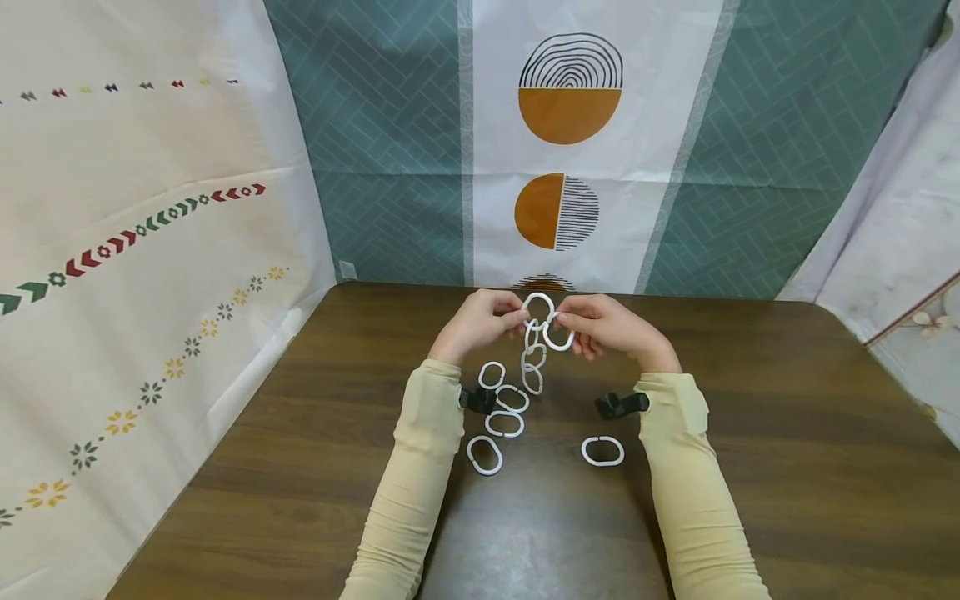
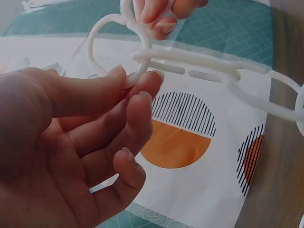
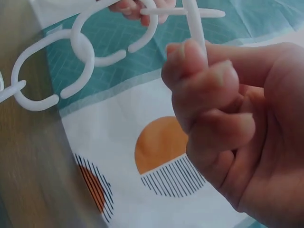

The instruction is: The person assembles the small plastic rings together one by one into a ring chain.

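In the head view, my left hand pinches a white oval plastic link between thumb and fingertips. My right hand grips a second white link, which meets the first near its right side. From the left-hand link hangs a chain of several joined white links, reaching down toward the table. The left wrist view shows the pinched link with the chain's top link threaded on it. In the right wrist view, the right thumb and fingers hold their link edge-on; small gaps show in the hanging links.
Several loose white links lie left of centre on the brown wooden table, some close together. Another loose link lies near the right forearm. Patterned cloths hang behind and at both sides of the table.
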`<state>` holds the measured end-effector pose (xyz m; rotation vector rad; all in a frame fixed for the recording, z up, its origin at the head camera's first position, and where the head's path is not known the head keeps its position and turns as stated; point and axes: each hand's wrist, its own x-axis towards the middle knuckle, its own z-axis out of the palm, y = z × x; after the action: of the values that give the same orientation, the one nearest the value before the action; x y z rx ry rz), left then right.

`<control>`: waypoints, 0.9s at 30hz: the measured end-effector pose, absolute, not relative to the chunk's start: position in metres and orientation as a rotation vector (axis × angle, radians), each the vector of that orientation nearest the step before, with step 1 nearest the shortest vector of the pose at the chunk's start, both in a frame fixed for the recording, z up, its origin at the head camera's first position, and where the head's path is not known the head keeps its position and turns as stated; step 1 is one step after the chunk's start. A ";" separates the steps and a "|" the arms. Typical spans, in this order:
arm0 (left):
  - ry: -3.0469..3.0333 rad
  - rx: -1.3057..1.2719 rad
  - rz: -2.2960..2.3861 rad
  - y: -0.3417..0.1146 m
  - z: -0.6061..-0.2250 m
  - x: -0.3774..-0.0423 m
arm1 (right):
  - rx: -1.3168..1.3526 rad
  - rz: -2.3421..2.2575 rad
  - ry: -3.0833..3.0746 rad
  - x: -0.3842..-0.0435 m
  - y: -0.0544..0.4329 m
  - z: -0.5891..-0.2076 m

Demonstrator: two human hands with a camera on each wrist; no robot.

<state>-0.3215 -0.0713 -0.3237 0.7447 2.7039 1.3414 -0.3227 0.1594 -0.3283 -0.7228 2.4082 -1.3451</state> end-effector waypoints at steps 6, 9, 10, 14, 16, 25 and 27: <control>2.727 0.757 1.354 -0.071 -0.322 -0.321 | -0.663 -1.496 2.359 -0.324 0.160 -0.334; 2.708 0.744 1.348 -0.071 -0.323 -0.321 | -0.643 -1.527 2.343 -0.324 0.160 -0.336; 2.706 0.737 1.335 -0.071 -0.323 -0.321 | -0.638 -1.534 2.338 -0.324 0.161 -0.336; 2.709 0.717 1.285 -0.071 -0.325 -0.322 | -0.604 -1.556 2.354 -0.323 0.163 -0.336; 2.710 0.709 1.264 -0.071 -0.325 -0.322 | -0.582 -1.568 2.371 -0.322 0.164 -0.335; 2.683 0.679 1.245 -0.071 -0.325 -0.323 | -0.482 -1.688 2.461 -0.321 0.166 -0.330; 2.675 0.688 1.248 -0.071 -0.325 -0.324 | -0.504 -1.713 2.458 -0.321 0.167 -0.330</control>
<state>-0.3235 -0.0708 -0.3248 0.6880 2.6749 1.2484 -0.3206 0.1667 -0.3297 -0.5040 2.4577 -1.7133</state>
